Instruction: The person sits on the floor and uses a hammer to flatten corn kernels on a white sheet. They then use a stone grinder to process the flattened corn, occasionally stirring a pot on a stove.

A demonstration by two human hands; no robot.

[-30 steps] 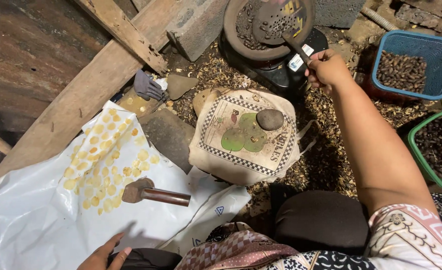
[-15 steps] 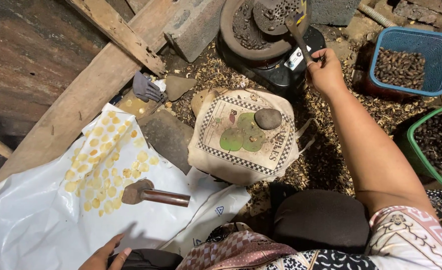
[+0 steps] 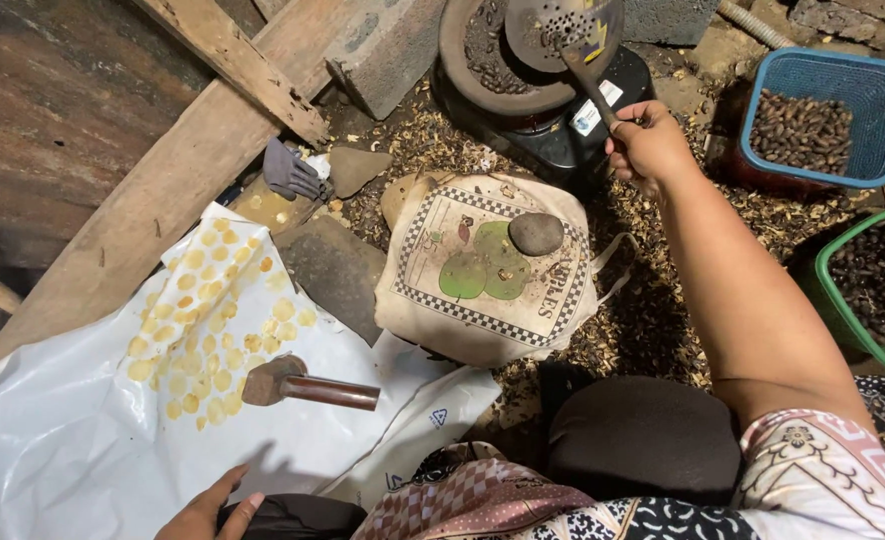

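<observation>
Right hand (image 3: 648, 145) at 1 o'clock grips the perforated ladle (image 3: 563, 25) over the dark pan (image 3: 483, 70), likely sieving seeds; left hand (image 3: 208, 510) at 7 o'clock empty, loosely open.

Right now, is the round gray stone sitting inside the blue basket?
No, the round gray stone lies on the printed cloth bag, while the blue basket holds only dark seeds.

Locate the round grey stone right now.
Head view, centre: the round grey stone sits on the printed cloth bag, below the black stove and left of the right hand, which grips the perforated ladle.
</observation>
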